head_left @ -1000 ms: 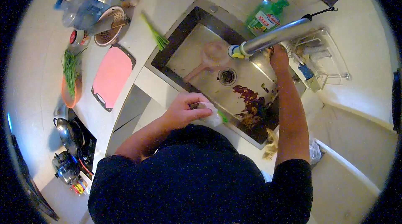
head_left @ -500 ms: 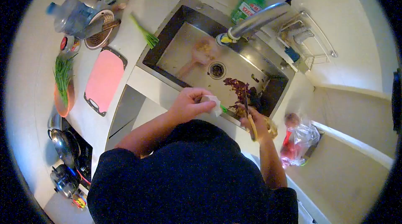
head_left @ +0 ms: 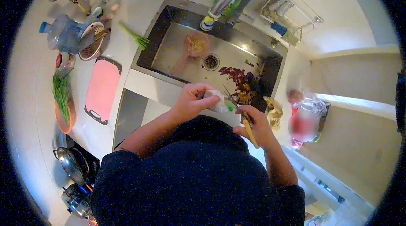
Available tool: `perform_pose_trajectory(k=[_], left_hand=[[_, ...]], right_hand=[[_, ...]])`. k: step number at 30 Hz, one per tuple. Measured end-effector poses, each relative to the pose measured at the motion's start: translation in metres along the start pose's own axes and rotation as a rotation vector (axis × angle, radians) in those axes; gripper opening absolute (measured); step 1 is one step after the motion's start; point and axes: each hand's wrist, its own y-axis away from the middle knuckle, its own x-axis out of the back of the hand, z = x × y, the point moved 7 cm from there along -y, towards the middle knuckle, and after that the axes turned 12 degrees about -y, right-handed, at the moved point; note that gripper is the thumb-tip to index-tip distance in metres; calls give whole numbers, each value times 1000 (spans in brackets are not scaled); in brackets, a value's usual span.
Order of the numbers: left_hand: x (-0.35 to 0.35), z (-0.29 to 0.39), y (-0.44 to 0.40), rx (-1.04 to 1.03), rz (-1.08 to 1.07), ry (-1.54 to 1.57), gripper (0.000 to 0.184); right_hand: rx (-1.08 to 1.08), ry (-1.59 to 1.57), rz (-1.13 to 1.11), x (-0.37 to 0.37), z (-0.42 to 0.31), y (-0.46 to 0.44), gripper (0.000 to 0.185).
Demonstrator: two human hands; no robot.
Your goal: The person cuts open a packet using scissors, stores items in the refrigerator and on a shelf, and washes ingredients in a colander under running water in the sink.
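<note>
- Right hand has come from the sink's far right side to its near edge, bringing a yellow-handled cutting tool (scissors or knife, can't tell) beside the white packet.
- White packet: at the sink's near edge, green bit by its free end; likely kept close to the body so both hands meet easily.
- Left hand: thumb pressed to fingers, pinching the packet at one end, probably to leave the other exposed.
- Right hand: fingers curled round the tool, not spread; blade slants toward the packet, contact unclear.
- Dark red scraps: heaped toward the sink's near right corner, presumably to spare the counter.
- Pinkish long-handled scoop: inside the sink, pale bits in its bowl, maybe left to drip.
- Pink cutting board: flat, left of the sink.
</note>
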Motion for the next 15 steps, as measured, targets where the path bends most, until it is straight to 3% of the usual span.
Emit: perform_pose_trajectory(k=[5,11,15], left_hand=[[-11,5,4,-37,-19,-32,13],[-20,12,8,-150,-21,-131,12],[-21,12,9,-104,-30,-124,11]], right_hand=[[-102,-8,-43,-2,3,15,59],[49,41,38,-5,-6,19,56],[-27,44,20,-7,-10,21,54]])
